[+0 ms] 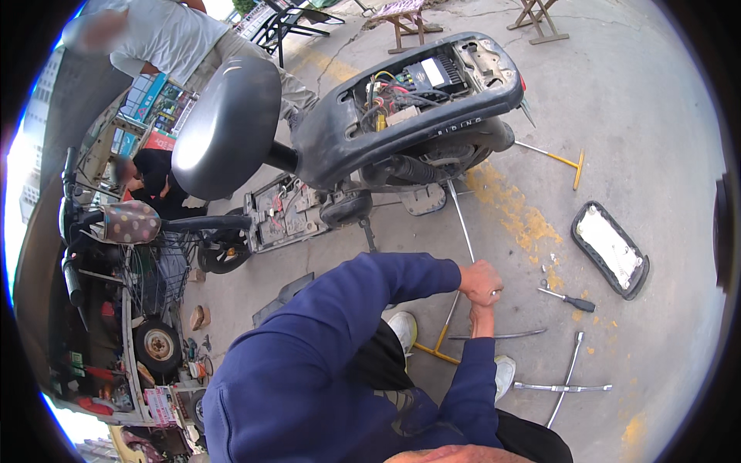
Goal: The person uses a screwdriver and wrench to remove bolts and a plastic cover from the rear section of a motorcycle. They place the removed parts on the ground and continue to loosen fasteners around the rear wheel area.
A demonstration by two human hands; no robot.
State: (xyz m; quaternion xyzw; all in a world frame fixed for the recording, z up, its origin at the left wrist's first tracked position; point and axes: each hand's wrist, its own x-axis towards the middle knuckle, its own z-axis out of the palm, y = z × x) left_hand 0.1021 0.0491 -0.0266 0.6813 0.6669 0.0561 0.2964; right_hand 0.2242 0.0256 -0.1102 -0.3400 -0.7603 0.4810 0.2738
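Note:
My left hand (480,282) is closed round the near end of a long metal bar (461,214), which slants up to the rear wheel (454,155) of a black electric scooter (324,130). My right hand (481,312) is clasped against the left at the same end, its fingers largely hidden. A ring shows on one finger. The scooter's rear compartment is uncovered, with wires and a black finned controller (437,75) inside; its seat (228,130) is tilted up. Below my hands, a yellow T-handled wrench (438,351) lies between my shoes, near a thin curved metal bar (521,334).
On the ground to the right lie a screwdriver (579,304), a cross-shaped lug wrench (561,388), a black-rimmed cover (641,273) and another yellow T-handled tool (578,168). A person (185,46) stands beyond the scooter; another (155,173) is low by a cart (128,347) at left.

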